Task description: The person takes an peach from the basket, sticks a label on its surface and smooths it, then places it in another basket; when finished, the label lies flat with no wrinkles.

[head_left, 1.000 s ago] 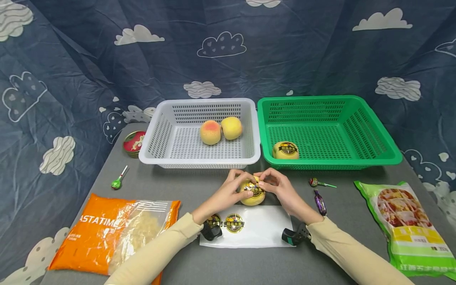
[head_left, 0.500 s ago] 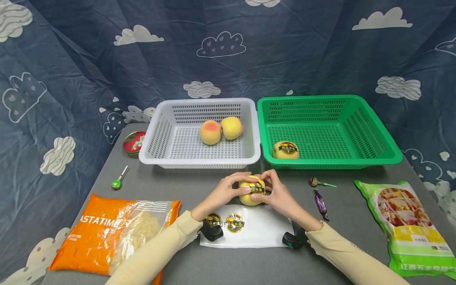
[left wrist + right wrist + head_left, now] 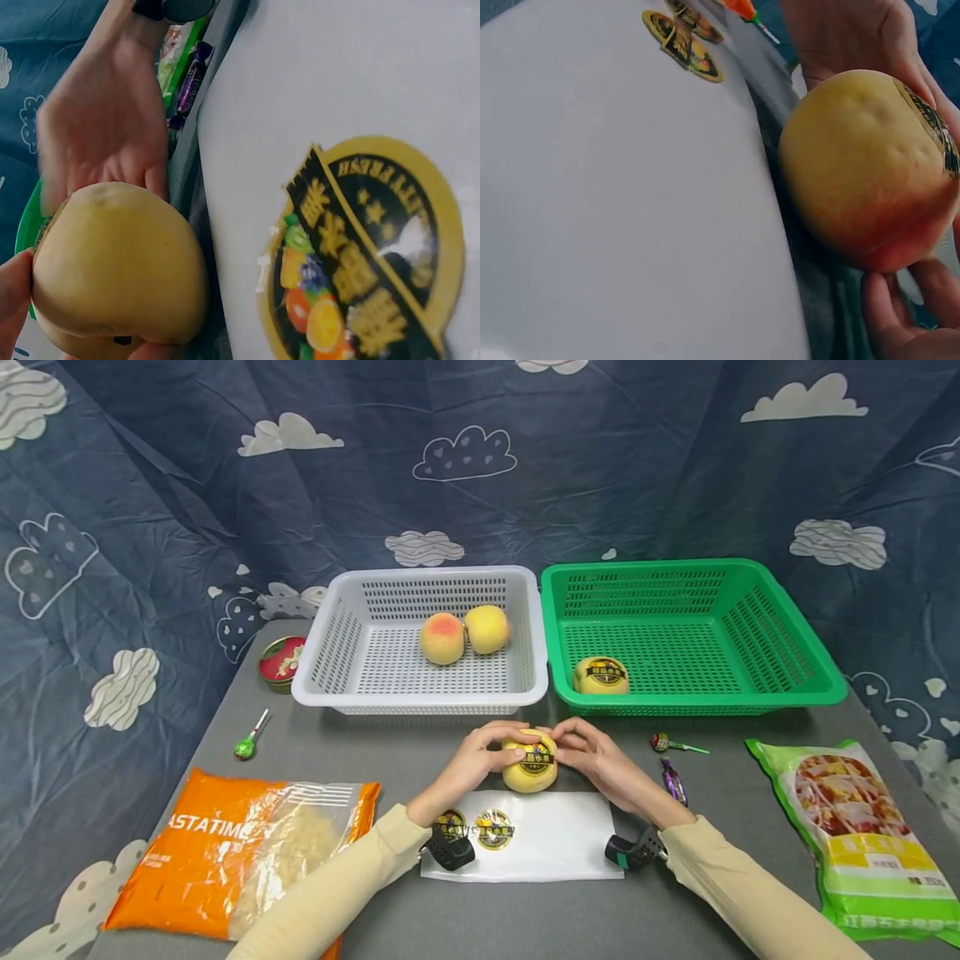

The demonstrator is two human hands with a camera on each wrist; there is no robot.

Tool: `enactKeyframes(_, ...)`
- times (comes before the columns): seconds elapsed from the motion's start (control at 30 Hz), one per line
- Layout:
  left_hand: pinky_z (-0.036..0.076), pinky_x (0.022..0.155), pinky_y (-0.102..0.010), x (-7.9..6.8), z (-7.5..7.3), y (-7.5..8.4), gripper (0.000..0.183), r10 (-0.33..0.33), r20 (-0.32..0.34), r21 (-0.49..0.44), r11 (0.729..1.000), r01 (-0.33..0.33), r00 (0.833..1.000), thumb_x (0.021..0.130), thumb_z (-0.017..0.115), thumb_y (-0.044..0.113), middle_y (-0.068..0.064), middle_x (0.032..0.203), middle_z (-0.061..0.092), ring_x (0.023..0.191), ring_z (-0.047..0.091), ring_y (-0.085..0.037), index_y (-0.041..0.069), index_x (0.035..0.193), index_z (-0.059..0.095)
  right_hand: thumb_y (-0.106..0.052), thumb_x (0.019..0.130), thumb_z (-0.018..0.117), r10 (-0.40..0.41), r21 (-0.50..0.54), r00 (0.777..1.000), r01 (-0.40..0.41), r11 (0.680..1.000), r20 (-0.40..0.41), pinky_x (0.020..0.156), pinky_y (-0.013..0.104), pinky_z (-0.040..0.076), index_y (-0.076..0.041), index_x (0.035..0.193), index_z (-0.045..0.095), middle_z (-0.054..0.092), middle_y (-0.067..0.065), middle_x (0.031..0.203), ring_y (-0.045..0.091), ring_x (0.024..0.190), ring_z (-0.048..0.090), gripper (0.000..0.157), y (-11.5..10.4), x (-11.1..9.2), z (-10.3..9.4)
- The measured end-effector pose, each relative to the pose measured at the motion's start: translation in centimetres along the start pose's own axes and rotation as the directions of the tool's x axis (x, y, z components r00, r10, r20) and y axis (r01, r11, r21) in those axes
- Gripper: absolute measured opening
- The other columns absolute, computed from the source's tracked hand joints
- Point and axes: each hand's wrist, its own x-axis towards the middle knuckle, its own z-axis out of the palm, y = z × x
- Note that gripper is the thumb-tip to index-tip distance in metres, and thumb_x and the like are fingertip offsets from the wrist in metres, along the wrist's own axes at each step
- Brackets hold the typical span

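Observation:
A yellow peach point(image 3: 527, 781) sits just behind a white sticker sheet point(image 3: 562, 839), with a round black-and-gold sticker point(image 3: 536, 760) on its front. My left hand point(image 3: 480, 753) grips it from the left, thumb in front and fingers over the top. At its right side is my right hand point(image 3: 596, 762), relaxed fingers right at the skin and thumb off the sticker. The right wrist view shows the peach's red-blushed side point(image 3: 900, 232). Two more stickers point(image 3: 493, 829) lie at the sheet's left end, one partly hidden by the left wrist camera.
Behind stand a white basket point(image 3: 420, 700) with two peaches point(image 3: 442, 639) and a green basket point(image 3: 720, 702) with one stickered peach point(image 3: 592, 687). An orange pasta bag point(image 3: 202, 843), green food bag point(image 3: 873, 843), red tin point(image 3: 282, 660), lollipops point(image 3: 246, 747) and purple candy point(image 3: 673, 783) flank the hands.
The right thumb, on the sticker half a second ago, has come off it, and the right hand has shifted right. The sticker now shows flat on the peach. The left hand keeps its grip.

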Motion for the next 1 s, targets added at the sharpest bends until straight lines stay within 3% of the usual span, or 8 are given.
enactKeyframes(0.27,0.034,0.095,-0.036,0.0,0.1,0.8,0.026,0.028,-0.004,0.045,0.999,-0.027,1.000,0.086,0.060,0.013,-0.011,0.125,0.052,0.116,0.044,-0.018,0.006,0.110,0.065,-0.018,0.086,0.061,0.035,-0.071,0.992,-0.044,0.996,-0.120,0.083,0.027,0.042,-0.003,0.098,0.044,0.058,0.008,0.106,0.016,0.103,0.052,0.026,-0.3,0.9,0.6)
enactKeyframes(0.4,0.045,0.082,-0.034,-0.4,0.0,2.7,0.024,0.014,-0.004,0.051,0.999,-0.013,1.000,0.087,0.058,0.008,-0.017,0.122,0.052,0.112,0.045,-0.025,-0.001,0.108,0.064,-0.014,0.088,0.057,0.037,-0.048,0.996,-0.041,0.998,-0.081,0.084,0.027,0.042,-0.001,0.099,0.042,0.057,0.012,0.112,0.018,0.107,0.050,0.023,-0.4,0.9,0.5)
enactKeyframes(0.5,0.049,0.073,-0.033,-0.3,0.0,3.2,0.023,-0.015,-0.012,0.063,0.998,0.016,1.000,0.087,0.057,0.008,-0.018,0.121,0.052,0.109,0.045,-0.024,-0.002,0.107,0.064,-0.019,0.087,0.059,0.019,-0.163,0.999,-0.027,0.986,-0.051,0.090,0.032,0.040,0.000,0.106,0.037,0.050,0.017,0.122,0.024,0.116,0.045,0.035,-0.8,0.5,0.9)
enactKeyframes(0.63,0.051,0.067,-0.035,-0.2,-0.2,3.3,0.023,-0.039,-0.010,0.062,0.997,0.039,0.999,0.088,0.057,0.009,-0.017,0.120,0.052,0.104,0.047,-0.025,-0.001,0.106,0.064,-0.028,0.075,0.073,-0.097,-0.499,0.985,0.012,0.866,-0.144,0.086,0.040,0.042,-0.004,0.109,0.032,0.050,0.019,0.118,0.029,0.108,0.050,0.059,-1.0,0.1,3.1)
enactKeyframes(0.7,0.052,0.066,-0.035,-0.2,-0.2,3.2,0.022,-0.049,-0.006,0.047,0.998,0.049,0.999,0.088,0.057,0.009,-0.017,0.120,0.052,0.101,0.048,-0.026,-0.001,0.106,0.064,-0.028,0.070,0.078,-0.146,-0.569,0.973,0.018,0.822,-0.181,0.083,0.040,0.043,-0.005,0.110,0.031,0.052,0.019,0.118,0.029,0.104,0.053,0.065,-0.9,0.1,3.9)
enactKeyframes(0.77,0.052,0.064,-0.035,-0.3,-0.3,3.2,0.022,-0.057,-0.006,0.034,0.998,0.057,0.998,0.088,0.056,0.008,-0.017,0.119,0.051,0.100,0.048,-0.027,-0.002,0.106,0.064,-0.023,0.071,0.077,-0.150,-0.532,0.973,0.035,0.846,-0.175,0.084,0.041,0.043,-0.004,0.110,0.031,0.051,0.020,0.121,0.030,0.105,0.053,0.063,-0.8,0.1,4.0)
enactKeyframes(0.9,0.052,0.064,-0.036,-0.4,-0.2,3.2,0.022,-0.077,-0.002,0.002,0.997,0.077,0.997,0.088,0.055,0.007,-0.017,0.117,0.049,0.100,0.047,-0.028,-0.002,0.105,0.064,-0.007,0.075,0.072,-0.088,-0.285,0.994,0.066,0.956,-0.066,0.089,0.041,0.041,-0.001,0.114,0.032,0.040,0.019,0.134,0.032,0.117,0.044,0.056,-0.6,0.2,2.8)
enactKeyframes(1.0,0.052,0.065,-0.037,-0.4,-0.2,3.1,0.022,-0.078,0.005,-0.006,0.997,0.078,0.997,0.089,0.055,0.008,-0.017,0.117,0.049,0.102,0.045,-0.028,-0.002,0.106,0.064,-0.003,0.077,0.069,-0.074,-0.174,0.997,0.074,0.982,0.006,0.088,0.038,0.042,0.000,0.117,0.034,0.038,0.018,0.136,0.032,0.120,0.040,0.053,-0.3,0.2,1.7)
